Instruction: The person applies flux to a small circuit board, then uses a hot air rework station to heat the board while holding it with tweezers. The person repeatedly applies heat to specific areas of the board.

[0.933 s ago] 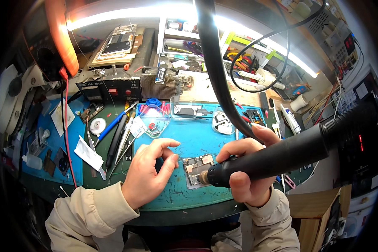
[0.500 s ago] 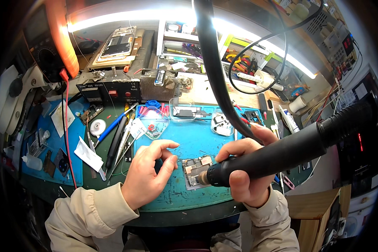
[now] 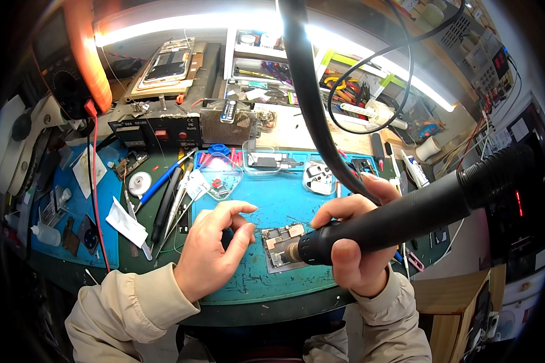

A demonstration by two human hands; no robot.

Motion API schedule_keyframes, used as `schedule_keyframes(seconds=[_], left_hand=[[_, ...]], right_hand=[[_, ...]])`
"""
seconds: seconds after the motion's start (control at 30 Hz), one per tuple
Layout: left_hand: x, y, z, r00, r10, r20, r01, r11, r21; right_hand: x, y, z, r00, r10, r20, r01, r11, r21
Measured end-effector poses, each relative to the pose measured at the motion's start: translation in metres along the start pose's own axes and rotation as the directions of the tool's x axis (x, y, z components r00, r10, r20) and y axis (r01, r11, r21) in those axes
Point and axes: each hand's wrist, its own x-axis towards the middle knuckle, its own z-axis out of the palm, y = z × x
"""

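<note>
My right hand is wrapped round a black hot air gun, its thumb below and fingers above. The metal nozzle points down and left, over the lower part of a phone circuit board. That board rests on the blue work mat and is partly covered by the nozzle. My left hand hovers just left of the board, fingers curved and thumb apart, with nothing seen in it. A thick black hose hangs down past my right fingers.
Clear plastic boxes with small parts line the mat's far edge. Left of it lie tweezers, a blue pen-like tool and a white packet. A multimeter stands far left, red lead hanging. A wooden cabinet is at lower right.
The hot air gun's nozzle has shifted very slightly up over the board. My left hand keeps its place and pose.
</note>
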Motion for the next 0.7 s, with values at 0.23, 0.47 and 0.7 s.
schedule_keyframes(seconds=[0.23, 0.47, 0.7], left_hand=[[-0.001, -0.003, -0.004, 0.998, 0.043, 0.039, -0.046, 0.995, 0.092], [-0.001, -0.005, -0.002, 0.999, 0.029, 0.043, -0.033, 0.995, 0.089], [-0.003, -0.005, 0.002, 0.995, -0.098, -0.020, 0.098, 0.995, 0.004]], right_hand=[[0.003, -0.005, -0.002, 0.999, 0.017, 0.033, -0.016, 1.000, -0.021], [0.004, 0.004, -0.006, 0.993, -0.079, 0.092, 0.091, 0.986, -0.142], [0.012, 0.002, -0.007, 0.994, -0.073, 0.077, 0.079, 0.994, -0.080]])
